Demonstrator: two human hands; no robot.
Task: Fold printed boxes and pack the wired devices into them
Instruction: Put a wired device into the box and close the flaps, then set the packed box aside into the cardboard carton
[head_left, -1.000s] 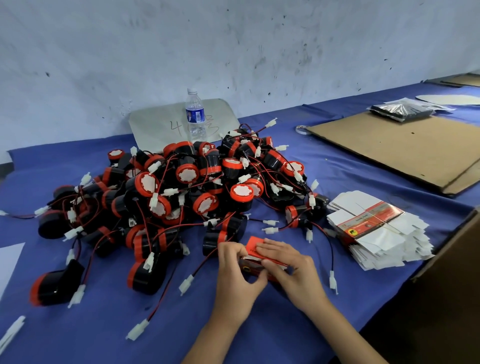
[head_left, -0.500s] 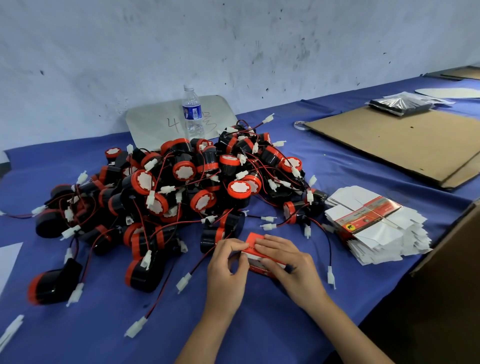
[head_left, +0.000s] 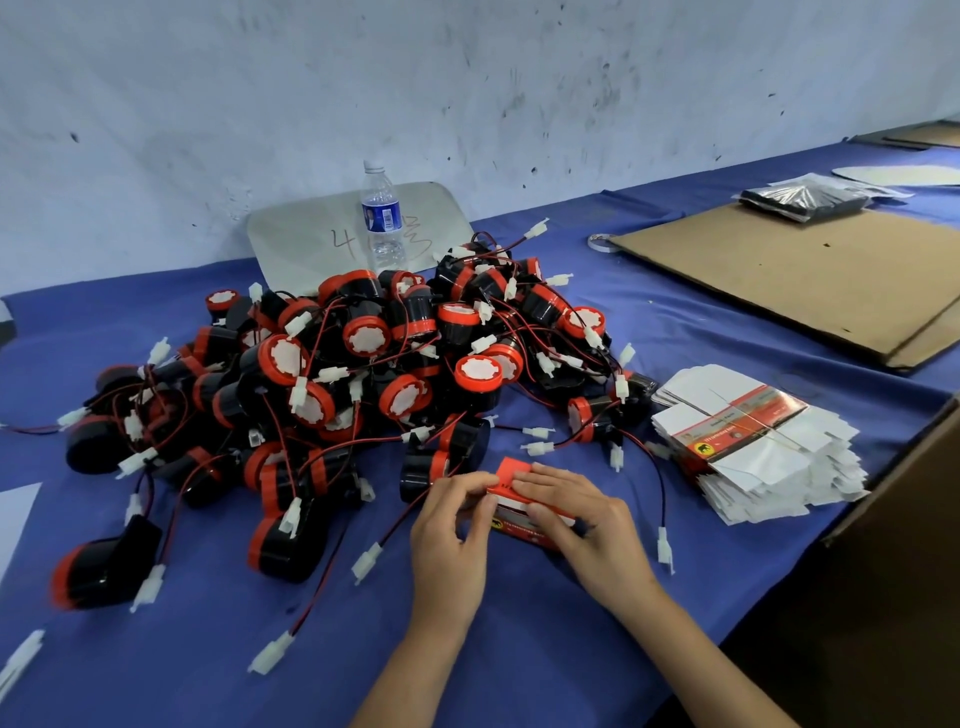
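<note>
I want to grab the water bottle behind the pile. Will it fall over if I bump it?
Probably, yes. The water bottle is tall and narrow and stands upright, so a nudge near the cap would likely tip it. It looks at least partly empty, so likely light. Once down, its round body could roll toward the pile of wired devices.

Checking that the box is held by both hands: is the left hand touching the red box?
Touching. The head view shows the left hand with fingertips pressed on the red box's left end, no gap visible.
</note>
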